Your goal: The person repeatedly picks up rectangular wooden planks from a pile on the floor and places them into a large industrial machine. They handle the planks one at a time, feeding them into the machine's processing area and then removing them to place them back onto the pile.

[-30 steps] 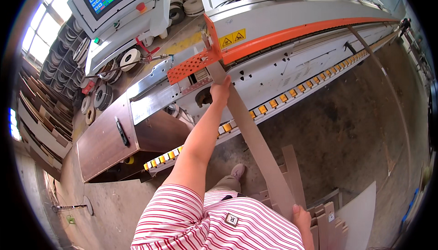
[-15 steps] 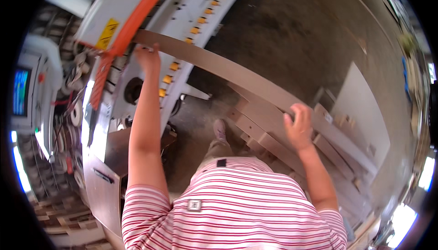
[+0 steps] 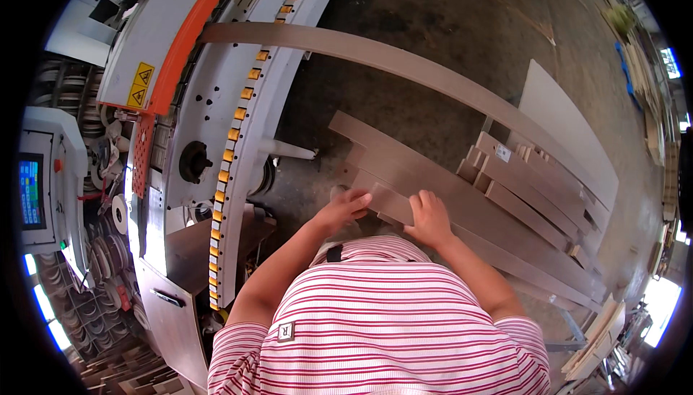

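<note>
My left hand (image 3: 346,207) and my right hand (image 3: 431,218) are both down at the near end of a short brown wooden strip (image 3: 390,204) that lies on top of a stack of long brown strips (image 3: 505,200). The left fingers curl over the strip's end corner. My right hand lies on its top face with the fingers closed over its edge. A long brown strip (image 3: 404,67) reaches from the machine's conveyor out over the stack, and neither hand touches it.
A long white machine (image 3: 173,49) with an orange band and a row of yellow pads (image 3: 234,135) runs along the left. Its control screen (image 3: 32,193) and coils of edge tape (image 3: 108,214) stand further left. A white panel (image 3: 559,110) leans beyond the stack on the concrete floor.
Both hands have let go of the long strip, which stays in the machine. They have come down to the near end of the stack and taken a shorter strip.
</note>
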A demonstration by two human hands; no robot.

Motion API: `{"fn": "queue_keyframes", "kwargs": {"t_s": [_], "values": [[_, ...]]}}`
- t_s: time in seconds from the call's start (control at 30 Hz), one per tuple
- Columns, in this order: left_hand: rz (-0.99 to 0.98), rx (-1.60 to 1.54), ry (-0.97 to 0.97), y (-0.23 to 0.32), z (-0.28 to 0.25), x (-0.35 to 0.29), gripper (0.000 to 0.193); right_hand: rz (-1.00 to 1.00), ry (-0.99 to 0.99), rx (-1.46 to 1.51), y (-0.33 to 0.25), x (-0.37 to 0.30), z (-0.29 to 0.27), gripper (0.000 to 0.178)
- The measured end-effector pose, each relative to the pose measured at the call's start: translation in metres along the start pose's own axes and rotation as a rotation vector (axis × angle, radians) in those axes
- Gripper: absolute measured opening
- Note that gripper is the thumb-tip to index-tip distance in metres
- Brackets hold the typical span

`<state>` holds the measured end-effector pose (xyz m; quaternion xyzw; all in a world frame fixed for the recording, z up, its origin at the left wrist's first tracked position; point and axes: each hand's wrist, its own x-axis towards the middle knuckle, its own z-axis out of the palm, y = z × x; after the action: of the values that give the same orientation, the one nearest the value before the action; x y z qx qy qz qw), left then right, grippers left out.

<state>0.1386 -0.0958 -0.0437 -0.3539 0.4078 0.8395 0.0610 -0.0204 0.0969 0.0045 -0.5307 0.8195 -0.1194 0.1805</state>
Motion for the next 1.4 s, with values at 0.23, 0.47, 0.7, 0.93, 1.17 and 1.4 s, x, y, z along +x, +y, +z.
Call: {"fn": "queue_keyframes", "kwargs": {"t_s": [0.23, 0.47, 0.7, 0.93, 1.17, 1.4], "values": [[0.241, -0.120, 0.330, 0.063, -0.028, -0.020, 0.036, -0.071, 0.084, 0.082, -0.026, 0.004, -0.039, 0.075], [0.668, -0.239, 0.788, 0.172, -0.117, -0.075, 0.033, 0.165, 0.079, -0.134, 0.066, -0.157, -0.038, 0.082], [0.551, -0.616, 0.868, 0.199, -0.184, -0.094, 0.045, 0.321, -0.367, 0.485, 0.041, -0.124, -0.076, 0.046], [0.553, -0.219, 1.371, 0.179, -0.215, -0.079, 0.097, 0.254, -0.675, 0.649, 0.039, -0.039, -0.053, 0.049], [0.393, -0.086, 1.544, 0.155, -0.252, -0.067, 0.089, 0.001, -0.406, 0.353, -0.033, 0.022, -0.061, 0.049], [0.466, 0.041, 1.596, 0.167, -0.265, -0.069, 0.092, -0.020, -0.401, 0.190, -0.069, 0.063, -0.053, 0.055]]}}
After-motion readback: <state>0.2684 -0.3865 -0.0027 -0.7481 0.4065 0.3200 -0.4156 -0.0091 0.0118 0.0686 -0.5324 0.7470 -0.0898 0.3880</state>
